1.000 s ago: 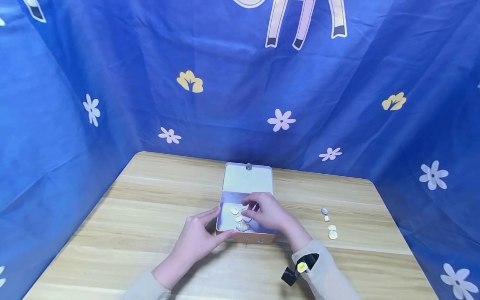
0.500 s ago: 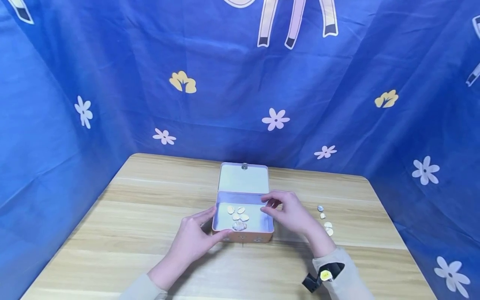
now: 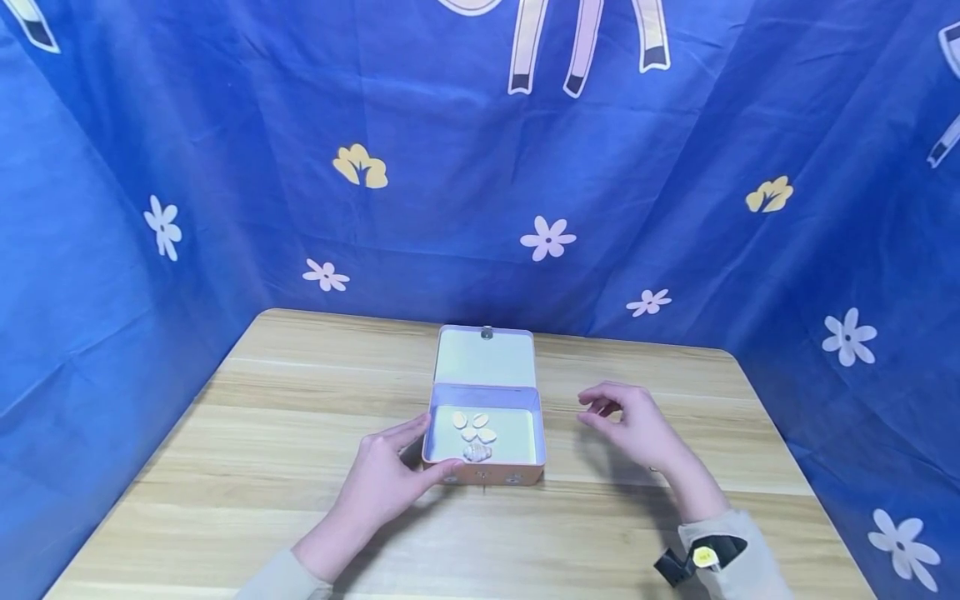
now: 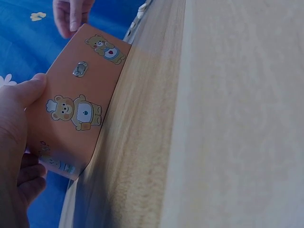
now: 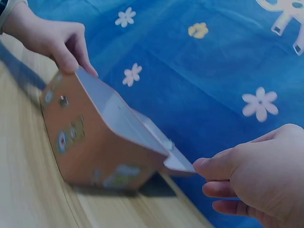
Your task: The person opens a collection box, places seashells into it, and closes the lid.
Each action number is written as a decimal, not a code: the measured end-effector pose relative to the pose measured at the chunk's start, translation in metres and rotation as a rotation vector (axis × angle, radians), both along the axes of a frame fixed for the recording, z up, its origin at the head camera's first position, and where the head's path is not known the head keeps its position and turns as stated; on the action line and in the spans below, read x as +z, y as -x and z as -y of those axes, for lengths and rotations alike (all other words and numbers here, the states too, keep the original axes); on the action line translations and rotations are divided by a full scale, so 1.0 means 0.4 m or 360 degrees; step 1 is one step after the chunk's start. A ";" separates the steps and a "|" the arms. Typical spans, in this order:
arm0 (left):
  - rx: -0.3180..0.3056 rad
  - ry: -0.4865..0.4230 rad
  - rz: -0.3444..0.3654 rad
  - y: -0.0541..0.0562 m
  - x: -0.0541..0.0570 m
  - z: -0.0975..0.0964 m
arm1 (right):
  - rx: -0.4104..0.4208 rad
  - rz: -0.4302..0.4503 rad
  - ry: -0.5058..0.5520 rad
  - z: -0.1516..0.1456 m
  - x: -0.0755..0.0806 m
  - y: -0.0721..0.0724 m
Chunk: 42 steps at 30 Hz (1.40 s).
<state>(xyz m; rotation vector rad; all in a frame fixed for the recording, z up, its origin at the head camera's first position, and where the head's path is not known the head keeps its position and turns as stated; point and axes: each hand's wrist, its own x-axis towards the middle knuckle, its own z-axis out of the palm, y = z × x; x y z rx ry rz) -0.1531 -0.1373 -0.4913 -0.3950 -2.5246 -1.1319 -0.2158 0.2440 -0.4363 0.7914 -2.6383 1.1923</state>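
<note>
An orange tin box (image 3: 495, 474) with bear pictures stands on the table, its lid (image 3: 486, 358) tipped back. Inside lie several small pale shells (image 3: 487, 436) and one larger knobbly spiral shell (image 3: 477, 452) near the front wall. My left hand (image 3: 381, 477) holds the box at its front left corner, thumb on the front rim and fingers along the left side. Right of the box, my right hand (image 3: 632, 422) hovers over the table with loosely bent fingers and nothing visible in them. In the right wrist view its thumb and fingers (image 5: 221, 190) are apart.
The wooden table (image 3: 300, 433) carries the box near its middle. A tiny part of a pale piece (image 3: 653, 469) shows beneath my right wrist; the arm hides the area around it. A blue printed curtain (image 3: 450, 208) surrounds the table at the back and sides.
My right hand has left the box and moved right, over the small pieces there, which are now mostly hidden. A small shell stays in the box where its fingers were. The left hand keeps its hold.
</note>
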 end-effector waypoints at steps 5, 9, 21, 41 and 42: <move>-0.0006 0.0002 -0.0009 0.001 -0.002 -0.002 | -0.0082 -0.0006 0.0062 -0.065 -0.024 0.002; -0.0008 0.0003 -0.0015 0.001 -0.001 -0.003 | -0.0185 0.0008 0.0085 -0.113 -0.042 0.008; -0.0010 0.0003 -0.0012 0.003 0.000 -0.003 | -0.0458 0.0010 0.0114 -0.233 -0.113 0.054; -0.0011 0.0018 -0.0056 0.002 -0.002 -0.001 | -0.0590 0.0175 -0.0100 -0.257 -0.204 0.085; -0.0011 0.0017 -0.0055 0.001 -0.003 -0.001 | -0.0599 0.0187 -0.0109 -0.256 -0.205 0.085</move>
